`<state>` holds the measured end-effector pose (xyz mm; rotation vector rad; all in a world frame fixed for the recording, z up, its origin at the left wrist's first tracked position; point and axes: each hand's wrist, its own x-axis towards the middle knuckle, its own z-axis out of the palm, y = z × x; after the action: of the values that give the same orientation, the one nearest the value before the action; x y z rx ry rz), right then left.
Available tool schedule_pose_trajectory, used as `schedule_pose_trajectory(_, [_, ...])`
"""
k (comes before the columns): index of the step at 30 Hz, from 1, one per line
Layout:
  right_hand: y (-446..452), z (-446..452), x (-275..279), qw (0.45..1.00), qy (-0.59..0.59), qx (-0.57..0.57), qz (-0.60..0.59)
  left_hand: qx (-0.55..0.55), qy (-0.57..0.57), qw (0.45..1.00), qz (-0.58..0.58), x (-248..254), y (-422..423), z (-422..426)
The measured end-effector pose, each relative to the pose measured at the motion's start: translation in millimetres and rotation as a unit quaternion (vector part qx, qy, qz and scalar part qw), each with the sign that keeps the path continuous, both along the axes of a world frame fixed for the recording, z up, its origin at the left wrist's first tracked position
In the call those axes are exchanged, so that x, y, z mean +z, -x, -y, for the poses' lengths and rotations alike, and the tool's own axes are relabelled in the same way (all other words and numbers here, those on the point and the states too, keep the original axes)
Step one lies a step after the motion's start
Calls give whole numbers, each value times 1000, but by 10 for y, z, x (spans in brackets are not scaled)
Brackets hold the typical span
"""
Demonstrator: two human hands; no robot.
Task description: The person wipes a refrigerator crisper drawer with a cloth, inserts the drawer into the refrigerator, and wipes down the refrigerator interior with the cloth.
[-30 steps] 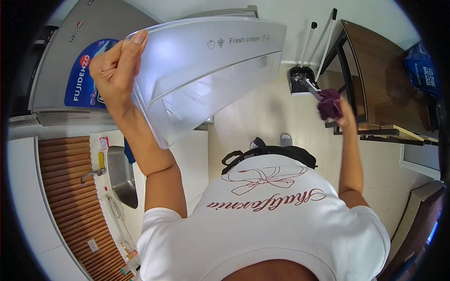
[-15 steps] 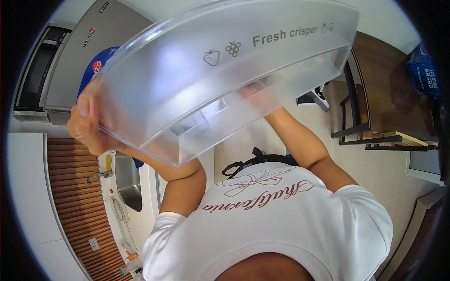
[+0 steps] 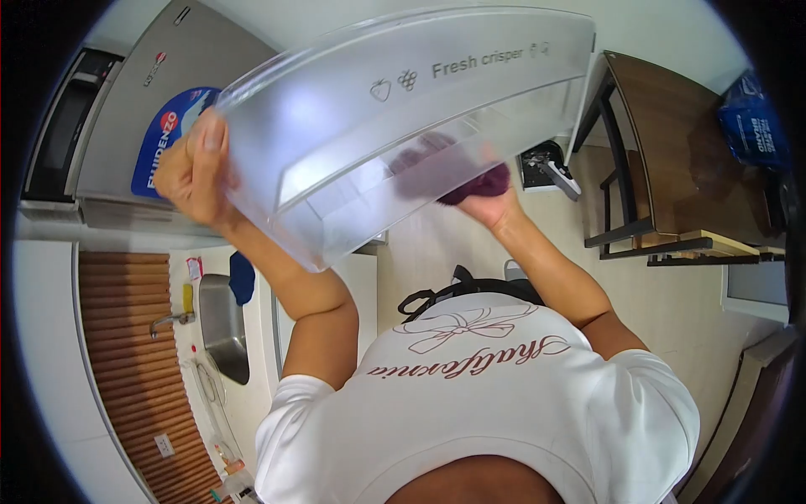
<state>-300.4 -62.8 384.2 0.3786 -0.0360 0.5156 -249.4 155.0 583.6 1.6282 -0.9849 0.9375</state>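
A clear plastic crisper drawer (image 3: 353,126), printed "Fresh crisper" with fruit outlines, is held up tilted in front of me. My left hand (image 3: 200,172) grips its left end, thumb on the near face and fingers behind the edge. Under the drawer's lower right part, my right hand (image 3: 489,206) holds a dark purple cloth (image 3: 478,185). Part of the cloth shows blurred through the translucent plastic. Whether the cloth presses on the drawer I cannot tell, and some right-hand fingers are hidden by it.
A grey fridge (image 3: 189,59) with a blue sticker stands at the left, beside an oven (image 3: 63,126). Below it is a sink (image 3: 225,328) with a dark blue cloth (image 3: 242,279) over its edge. At the right stands a brown table (image 3: 672,126) bearing a blue package (image 3: 751,122).
The drawer has shifted slightly and tilted, its left end moving right with my left hand. The purple cloth in my right hand has come into view below the drawer.
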Motion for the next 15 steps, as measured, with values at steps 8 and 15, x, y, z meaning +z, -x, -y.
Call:
schedule_pose_trajectory(8, [-636,991,-1004,965,-63,-250,54,-111,-120,973,164,122,305,-430])
schedule_pose_trajectory(15, [-874,1339,-805,944,27,-321,67,-277,-16,946,169,124,666,-390])
